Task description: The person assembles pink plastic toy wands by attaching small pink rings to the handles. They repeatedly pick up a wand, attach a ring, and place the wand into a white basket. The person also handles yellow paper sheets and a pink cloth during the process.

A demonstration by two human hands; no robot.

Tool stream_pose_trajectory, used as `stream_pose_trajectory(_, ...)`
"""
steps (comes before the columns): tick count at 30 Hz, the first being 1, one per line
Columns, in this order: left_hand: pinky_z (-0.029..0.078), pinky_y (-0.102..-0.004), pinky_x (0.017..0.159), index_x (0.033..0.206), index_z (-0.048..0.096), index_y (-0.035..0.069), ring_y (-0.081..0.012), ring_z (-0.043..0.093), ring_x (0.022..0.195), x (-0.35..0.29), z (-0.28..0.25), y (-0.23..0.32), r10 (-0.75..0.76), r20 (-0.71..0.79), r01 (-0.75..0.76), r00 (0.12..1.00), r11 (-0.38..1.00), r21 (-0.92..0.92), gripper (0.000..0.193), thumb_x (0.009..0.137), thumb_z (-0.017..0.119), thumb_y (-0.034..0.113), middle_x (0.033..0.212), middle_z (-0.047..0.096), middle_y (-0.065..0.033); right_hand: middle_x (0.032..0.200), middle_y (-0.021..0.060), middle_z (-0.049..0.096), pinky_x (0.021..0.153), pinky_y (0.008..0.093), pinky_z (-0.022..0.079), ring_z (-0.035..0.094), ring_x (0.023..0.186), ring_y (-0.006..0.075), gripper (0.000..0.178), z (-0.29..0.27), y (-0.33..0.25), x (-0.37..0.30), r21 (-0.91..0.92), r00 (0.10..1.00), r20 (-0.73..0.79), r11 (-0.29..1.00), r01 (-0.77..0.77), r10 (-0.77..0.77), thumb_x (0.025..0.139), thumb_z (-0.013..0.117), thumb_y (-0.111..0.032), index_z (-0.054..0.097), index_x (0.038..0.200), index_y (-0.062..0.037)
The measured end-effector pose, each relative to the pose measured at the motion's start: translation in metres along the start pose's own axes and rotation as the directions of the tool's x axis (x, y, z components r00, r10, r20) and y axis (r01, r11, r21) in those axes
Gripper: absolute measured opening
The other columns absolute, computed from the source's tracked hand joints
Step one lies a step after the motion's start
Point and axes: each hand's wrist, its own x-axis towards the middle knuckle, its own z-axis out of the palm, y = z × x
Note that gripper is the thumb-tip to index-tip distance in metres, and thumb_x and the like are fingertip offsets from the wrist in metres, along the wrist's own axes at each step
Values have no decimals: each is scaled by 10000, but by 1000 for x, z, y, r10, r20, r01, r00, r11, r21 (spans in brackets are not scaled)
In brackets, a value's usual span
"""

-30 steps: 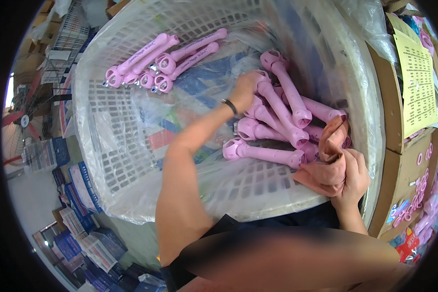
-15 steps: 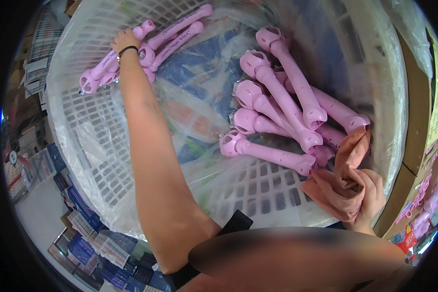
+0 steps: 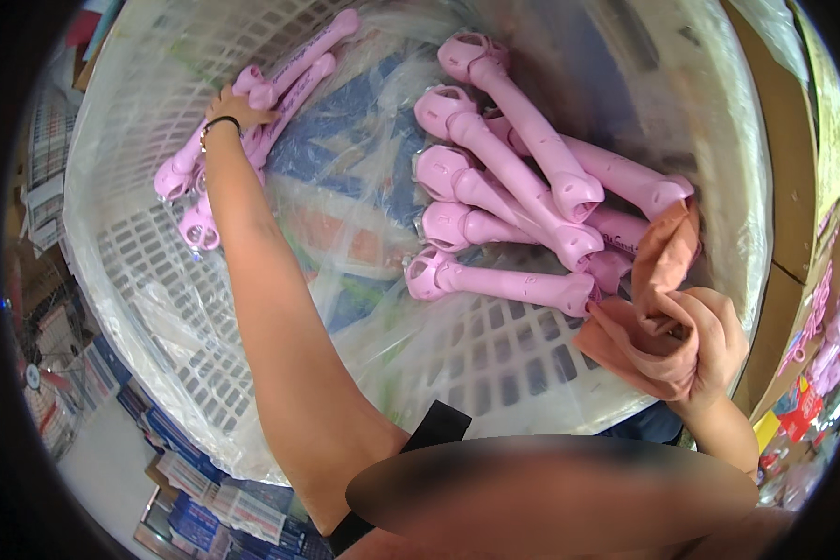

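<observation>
My left hand [image 3: 236, 112] reaches to the far left of a big white plastic basket [image 3: 107, 271]. Its fingers are closed over a pink wand-shaped plastic casing [image 3: 179, 170], with more such casings [image 3: 294, 101] against it. Below the wrist, another casing's rounded hollow head [image 3: 199, 227] pokes out. At the lower right, my right hand [image 3: 716, 345] grips a bunched salmon-coloured cloth [image 3: 667, 261]. The cloth touches the ends of several pink casings [image 3: 523, 187] that lie fanned out, hollow heads toward the basket's middle. Fingers under the cloth are partly hidden.
Clear plastic film [image 3: 345, 243] lines the basket and drapes over its rim. Cardboard boxes [image 3: 789, 243] stand right of the basket, with pink parts [image 3: 831, 345] beyond. At the lower left are stacked blue-and-white packages [image 3: 191, 509] and a fan [image 3: 51, 397].
The whole view has shifted a little. My left hand has come slightly nearer, its thumb now spread to the right, and a casing's head now shows below its wrist. The right hand still holds the cloth.
</observation>
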Motion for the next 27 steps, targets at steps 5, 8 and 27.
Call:
stream_pose_trajectory(5,178,-506,1119,1286,575,184,-338,353,1309,-32,3,34,-5,-74,10,997,998,64,812,597,740,581,1357,416,-157,866,131,640,610,332,512,643,715,274,361,0,2,-1,-64,999,-51,998,-6,3,660,747,-178,664,971,-13)
stream_pose_trajectory(8,222,-509,1096,1179,645,159,-345,384,1267,-53,10,35,-51,-279,34,959,997,-68,677,606,751,505,1282,448,-179,840,58,632,557,317,475,605,654,223,425,2,6,-3,-96,994,-112,995,-12,1,618,776,-296,688,982,-96)
stream_pose_trajectory(27,413,-473,947,906,669,76,-382,516,1061,-350,-30,104,409,-756,-845,511,398,-357,383,590,787,256,1104,561,-194,860,62,633,614,342,499,636,744,264,341,4,3,-16,-107,969,-247,994,4,-31,695,681,-208,670,1021,-111)
